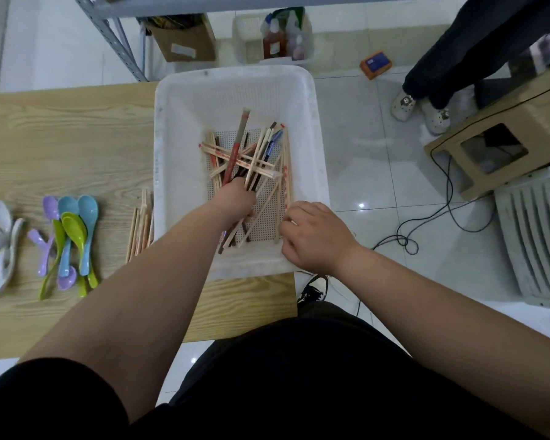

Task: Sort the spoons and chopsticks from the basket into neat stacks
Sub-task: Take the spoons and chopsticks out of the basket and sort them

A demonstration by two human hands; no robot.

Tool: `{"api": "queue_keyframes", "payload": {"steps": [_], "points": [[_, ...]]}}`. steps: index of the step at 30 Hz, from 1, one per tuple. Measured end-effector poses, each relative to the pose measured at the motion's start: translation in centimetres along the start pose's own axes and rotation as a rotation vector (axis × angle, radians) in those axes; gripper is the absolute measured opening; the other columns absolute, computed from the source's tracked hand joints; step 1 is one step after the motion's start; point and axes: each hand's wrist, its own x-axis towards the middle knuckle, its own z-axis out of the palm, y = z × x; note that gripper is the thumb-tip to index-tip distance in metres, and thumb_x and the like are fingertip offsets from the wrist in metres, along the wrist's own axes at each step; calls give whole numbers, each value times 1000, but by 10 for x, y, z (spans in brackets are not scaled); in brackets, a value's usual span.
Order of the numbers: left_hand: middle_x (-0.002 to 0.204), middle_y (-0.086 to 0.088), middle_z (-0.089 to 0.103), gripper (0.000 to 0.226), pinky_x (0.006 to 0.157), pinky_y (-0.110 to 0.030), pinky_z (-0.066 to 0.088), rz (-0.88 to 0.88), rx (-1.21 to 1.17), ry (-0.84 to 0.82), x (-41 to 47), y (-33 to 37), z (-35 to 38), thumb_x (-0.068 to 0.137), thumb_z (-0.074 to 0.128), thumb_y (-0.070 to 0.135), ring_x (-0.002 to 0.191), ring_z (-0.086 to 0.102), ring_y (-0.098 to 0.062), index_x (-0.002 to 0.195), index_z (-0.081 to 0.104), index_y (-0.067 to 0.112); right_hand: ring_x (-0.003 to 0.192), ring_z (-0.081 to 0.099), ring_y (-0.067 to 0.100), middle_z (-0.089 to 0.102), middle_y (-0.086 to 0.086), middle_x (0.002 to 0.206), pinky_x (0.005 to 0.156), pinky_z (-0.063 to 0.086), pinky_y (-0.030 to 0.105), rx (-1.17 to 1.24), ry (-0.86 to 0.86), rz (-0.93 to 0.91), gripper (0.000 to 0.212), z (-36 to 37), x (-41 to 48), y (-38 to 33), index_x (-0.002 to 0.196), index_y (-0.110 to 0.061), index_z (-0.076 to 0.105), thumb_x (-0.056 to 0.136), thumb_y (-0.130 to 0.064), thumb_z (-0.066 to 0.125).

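Left hand (235, 198): is sitting inside the white basket (178, 122), fingers curled down and gripping a bunch of mixed chopsticks (254, 157). The gripped ends are poking out below the hand toward 6 o'clock, while the long ends are fanning out toward 12 and 1 o'clock over the perforated floor. Pale wooden, dark, red and blue sticks are lying crossed there.

Right hand (311, 236): is resting at 4 o'clock from the left hand, on the basket's near right corner. Its fingers are curling over the rim toward the loose sticks at the right wall. I cannot tell whether they are pinching a stick or only holding the rim.

Sorted chopsticks (140, 227): are lying in a rough bundle on the wooden table (61, 138), at 9 o'clock from the left hand, just outside the basket's left wall.

Coloured spoons (73, 236): are lying overlapped farther out at 9 o'clock, in blue, green and purple.

White spoons (0, 249): are lying at the table's far left edge.
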Motion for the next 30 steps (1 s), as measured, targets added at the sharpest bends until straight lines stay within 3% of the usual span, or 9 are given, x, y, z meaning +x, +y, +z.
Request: {"api": "queue_keyframes", "payload": {"steps": [5,9,14,22,25,30], "points": [[92,-13,64,6,51,-29,47,-68,-393,-107,-19,0,-21,99,46,6,61,53,-17,100,52,5,103,58,30,64,9,99,87,44,43,-26,-45,29,35,-3,1,-4,94,-7,71,90,-28,43],[77,-13,60,17,46,-24,50,-160,-527,-257,-47,-9,-43,101,44,4,51,55,-15,90,56,1,99,59,36,64,14,96,84,48,47,-16,-21,95,24,-5,6,-16,95,-3,72,92,-20,55],[64,-9,58,21,38,-20,45,-227,-685,-455,-83,-28,-70,101,43,0,43,52,-9,88,59,-4,104,53,29,62,9,101,88,47,43,34,-85,151,28,-2,14,-38,103,-8,69,99,-26,48],[73,-6,57,19,35,-14,41,-209,-1046,-640,-124,-65,-111,100,39,3,45,49,-6,105,57,0,105,53,25,60,5,103,86,50,42,106,-150,271,30,7,29,-77,105,-16,67,100,-35,44],[73,-5,56,18,36,-14,40,-141,-1087,-587,-134,-78,-122,99,39,2,44,46,-5,103,56,0,104,53,25,58,3,100,84,50,40,114,-167,296,31,11,36,-88,103,-17,67,101,-36,42],[67,-9,52,10,37,-21,40,70,-943,-172,-130,-114,-142,97,42,0,43,49,-13,102,51,2,98,52,22,54,1,98,80,48,38,119,-195,306,36,17,48,-106,105,-17,66,102,-40,39]]}}
